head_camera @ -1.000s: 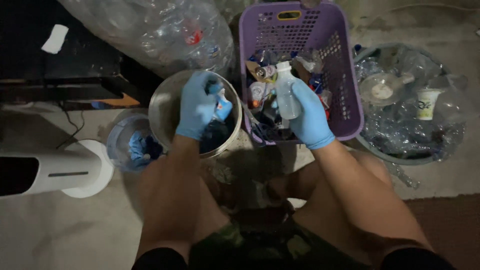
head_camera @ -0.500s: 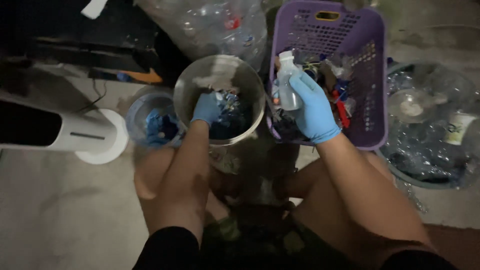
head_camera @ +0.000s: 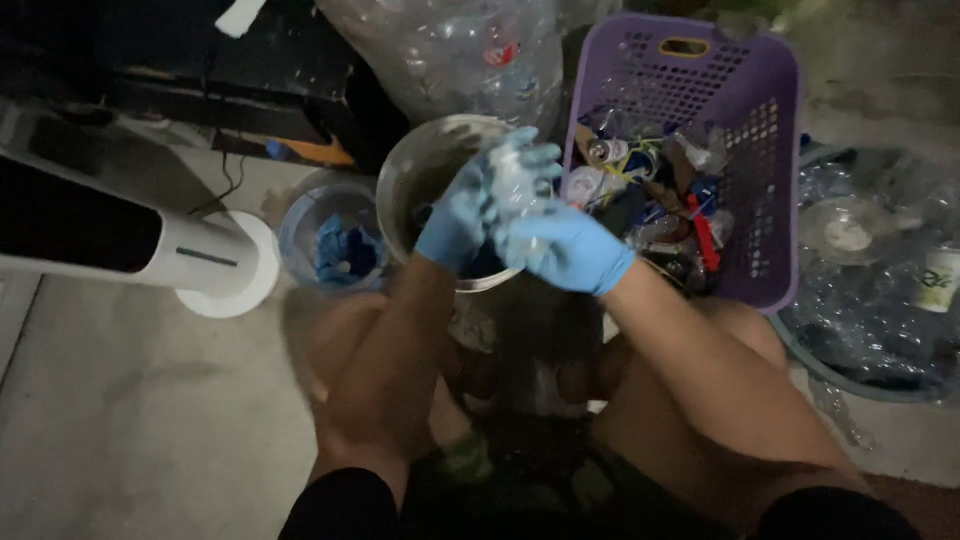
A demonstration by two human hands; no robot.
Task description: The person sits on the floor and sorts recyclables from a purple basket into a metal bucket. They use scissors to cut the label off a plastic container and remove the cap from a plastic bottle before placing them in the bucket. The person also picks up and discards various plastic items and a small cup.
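Note:
Both my hands wear blue gloves and meet over a round metal bucket (head_camera: 415,165). My right hand (head_camera: 565,250) grips a small clear plastic bottle (head_camera: 518,180) around its lower part. My left hand (head_camera: 470,205) wraps the bottle's upper end, fingers curled over it. The bottle is blurred and its cap end is hidden by the glove. To the right stands a purple plastic basket (head_camera: 760,110) filled with mixed bottles and wrappers.
A small clear tub (head_camera: 300,215) holding blue caps sits left of the bucket. A white cylinder base (head_camera: 215,265) lies further left. A clear bag of bottles (head_camera: 450,50) is behind; a round basin (head_camera: 880,280) of clear plastic is at right. My knees are below.
My left hand came out of the bucket and rose to the bottle. My right hand carried the bottle left from over the basket to above the bucket's rim.

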